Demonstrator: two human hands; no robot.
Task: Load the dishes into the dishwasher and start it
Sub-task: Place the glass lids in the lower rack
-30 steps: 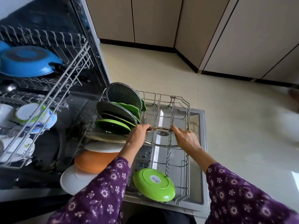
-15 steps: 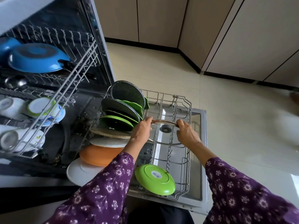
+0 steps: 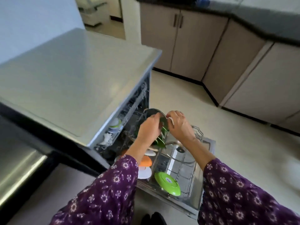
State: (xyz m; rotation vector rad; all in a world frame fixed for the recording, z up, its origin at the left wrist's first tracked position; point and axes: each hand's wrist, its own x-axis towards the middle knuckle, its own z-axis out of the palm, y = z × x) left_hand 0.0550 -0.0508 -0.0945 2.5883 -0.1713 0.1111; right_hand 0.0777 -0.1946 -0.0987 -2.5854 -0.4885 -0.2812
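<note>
Grey disc (image 3: 162, 121), plate or lid (blur makes it hard to say), held upright on edge above the far left corner of the lower rack (image 3: 197, 133), right over the standing row of green plates (image 3: 160, 141). Left hand (image 3: 148, 128) curls fingers over its rim from the row side, and right hand (image 3: 181, 126) pinches the opposite rim, so the disc sits between both hands, equally near each. Its flat face runs parallel to the racked plates, so the free slot likely lies straight down; the glass lid (image 3: 181, 157) lies flat just toward the person.
</note>
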